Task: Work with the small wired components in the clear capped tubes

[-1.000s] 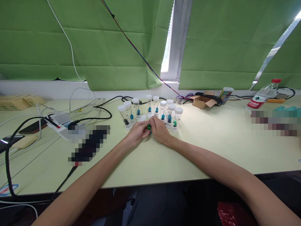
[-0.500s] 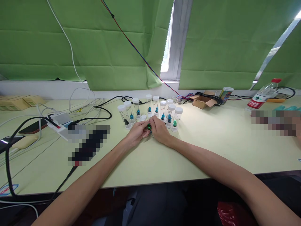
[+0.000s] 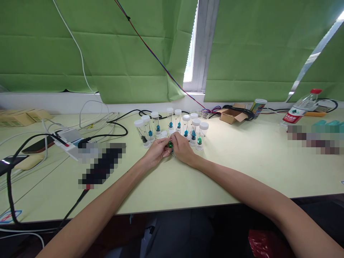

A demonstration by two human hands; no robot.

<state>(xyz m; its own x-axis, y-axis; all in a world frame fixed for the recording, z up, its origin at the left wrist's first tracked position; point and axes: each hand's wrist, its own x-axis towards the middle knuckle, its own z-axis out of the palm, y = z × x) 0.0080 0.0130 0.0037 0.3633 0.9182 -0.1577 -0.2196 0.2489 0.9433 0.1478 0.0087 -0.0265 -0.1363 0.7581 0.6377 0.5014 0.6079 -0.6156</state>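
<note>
My left hand (image 3: 157, 152) and my right hand (image 3: 184, 147) meet above the table, fingertips pinched around a small shiny green piece (image 3: 170, 144). Thin wire and a bit of blue show just below it, partly hidden by the fingers. Just behind my hands stand several clear vials with white caps. One vial (image 3: 142, 133) at the left holds a dark piece on wires. Another vial (image 3: 203, 127) at the right holds a green one like that in my fingers. Those between, such as the middle vial (image 3: 177, 117), hold blue pieces.
A pixelated dark object (image 3: 103, 165) with a cable lies left of my forearm, near a white power strip (image 3: 67, 141). Behind the vials to the right are a small cardboard box (image 3: 231, 115), a printed can (image 3: 258, 108) and a tilted plastic bottle (image 3: 299, 109). Pixelated shapes lie beyond.
My hands stay almost still around the green piece. At the far right edge, a skin-toned shape has moved mostly out of view.
</note>
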